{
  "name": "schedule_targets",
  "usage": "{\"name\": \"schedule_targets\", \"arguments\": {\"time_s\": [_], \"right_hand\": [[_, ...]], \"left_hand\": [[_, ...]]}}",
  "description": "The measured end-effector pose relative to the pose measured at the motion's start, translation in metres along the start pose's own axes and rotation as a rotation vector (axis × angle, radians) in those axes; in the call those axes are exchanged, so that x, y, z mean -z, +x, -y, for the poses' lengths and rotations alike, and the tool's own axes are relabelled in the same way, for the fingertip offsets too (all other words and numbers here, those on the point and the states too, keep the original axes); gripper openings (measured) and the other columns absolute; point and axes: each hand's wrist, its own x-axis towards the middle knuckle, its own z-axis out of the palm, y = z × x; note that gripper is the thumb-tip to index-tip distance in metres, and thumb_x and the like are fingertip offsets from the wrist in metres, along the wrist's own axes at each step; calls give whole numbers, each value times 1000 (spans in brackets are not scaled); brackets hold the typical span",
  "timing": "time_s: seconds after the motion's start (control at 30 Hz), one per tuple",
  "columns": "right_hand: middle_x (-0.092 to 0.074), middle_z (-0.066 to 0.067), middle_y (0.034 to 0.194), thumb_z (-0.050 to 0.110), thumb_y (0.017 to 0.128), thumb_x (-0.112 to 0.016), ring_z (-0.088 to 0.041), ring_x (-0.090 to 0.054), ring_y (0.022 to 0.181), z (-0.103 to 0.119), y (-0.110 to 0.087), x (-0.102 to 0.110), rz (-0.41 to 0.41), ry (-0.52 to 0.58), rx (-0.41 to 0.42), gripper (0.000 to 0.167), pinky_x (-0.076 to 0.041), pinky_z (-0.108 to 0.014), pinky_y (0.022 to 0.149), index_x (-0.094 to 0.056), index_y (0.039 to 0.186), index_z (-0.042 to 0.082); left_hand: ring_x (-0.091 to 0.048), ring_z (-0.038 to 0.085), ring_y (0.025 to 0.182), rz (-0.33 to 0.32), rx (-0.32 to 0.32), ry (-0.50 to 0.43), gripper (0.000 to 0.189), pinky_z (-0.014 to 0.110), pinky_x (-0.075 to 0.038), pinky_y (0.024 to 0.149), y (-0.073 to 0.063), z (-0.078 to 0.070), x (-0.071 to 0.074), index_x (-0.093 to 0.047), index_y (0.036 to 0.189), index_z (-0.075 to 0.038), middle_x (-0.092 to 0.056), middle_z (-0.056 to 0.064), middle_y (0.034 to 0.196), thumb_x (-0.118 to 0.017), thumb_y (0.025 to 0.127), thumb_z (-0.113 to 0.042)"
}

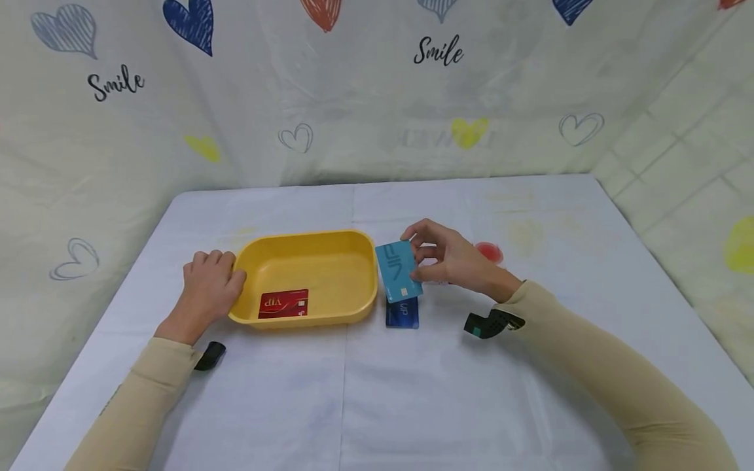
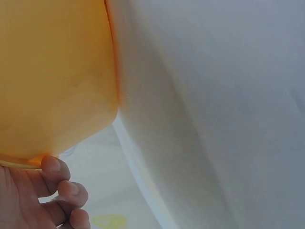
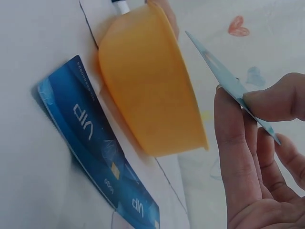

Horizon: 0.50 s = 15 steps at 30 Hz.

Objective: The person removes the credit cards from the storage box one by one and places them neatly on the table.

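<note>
My left hand (image 1: 207, 288) grips the left rim of a yellow plastic basin (image 1: 336, 278), fingers hooked over the edge. Inside it, toward the near left, a red VIP card (image 1: 283, 304) lies flat. Just right of the basin, my right hand (image 1: 452, 260) pinches a light blue VIP card (image 1: 396, 268) between thumb and fingers. The right wrist view shows this light blue card (image 3: 224, 81) almost edge-on, raised above the table. Below it on the cloth is a dark blue VIP card (image 1: 402, 315), partly covered in the head view; a second blue card (image 3: 140, 207) overlaps it in the right wrist view.
A white cloth covers the table (image 1: 283, 399), with a fold line down the middle. A red round shape (image 1: 489, 252) shows behind the right wrist. Black wrist cameras hang under both sleeves. A curtain (image 1: 365, 85) printed with hearts stands behind the table.
</note>
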Motion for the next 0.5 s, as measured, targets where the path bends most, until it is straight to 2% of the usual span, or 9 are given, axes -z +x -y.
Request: {"name": "schedule_targets", "arguments": {"time_s": [0.07,0.17,0.5], "right_hand": [[-54,-10,113,8,86,-75,-23,-66,97,-3,-1,0,-2,3,-2,51,-62,-33,80,-51,131,16],[-54,-11,112,8,86,-75,-24,-66,97,-7,-3,1,-6,10,8,51,-61,-32,84,-51,131,15],[-53,-11,108,7,86,-76,-23,-67,92,-20,-10,2,-32,27,-5,53,-62,-32,81,-52,132,16]], "left_hand": [[-35,45,109,2,1,-3,40,60,-28,93,0,0,0,-54,116,8,-51,25,106,-35,100,-24],[-34,45,109,2,1,-2,40,60,-27,92,0,0,0,-54,114,8,-51,24,105,-35,100,-24],[-35,45,108,-8,-9,0,40,58,-27,90,-1,-1,1,-55,113,8,-51,24,103,-35,100,-24]]}}
